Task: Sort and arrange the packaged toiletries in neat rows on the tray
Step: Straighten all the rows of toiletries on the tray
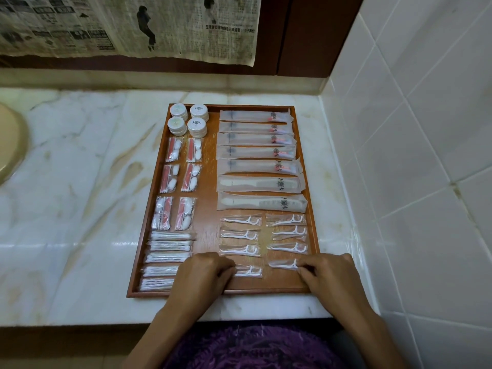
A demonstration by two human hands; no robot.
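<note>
A wooden tray (210,161) lies on the marble counter, filled with packaged toiletries in rows. Round soaps (189,119) stand at the far left, vanity kits (181,182) below them, cotton-bud packs (167,258) nearest me on the left. Toothbrush packs (255,141) and two comb packs (259,194) fill the right side, floss-pick packets (263,234) below those. My left hand (205,274) pinches the nearest left floss-pick packet (249,271). My right hand (328,272) pinches the nearest right floss-pick packet (283,264).
The counter (80,169) meets a white tiled wall (412,155) close on the tray's right. A beige basin rim (10,145) shows at far left. Newspaper (127,25) hangs on the back wall. Purple fabric (255,347) lies below the counter edge.
</note>
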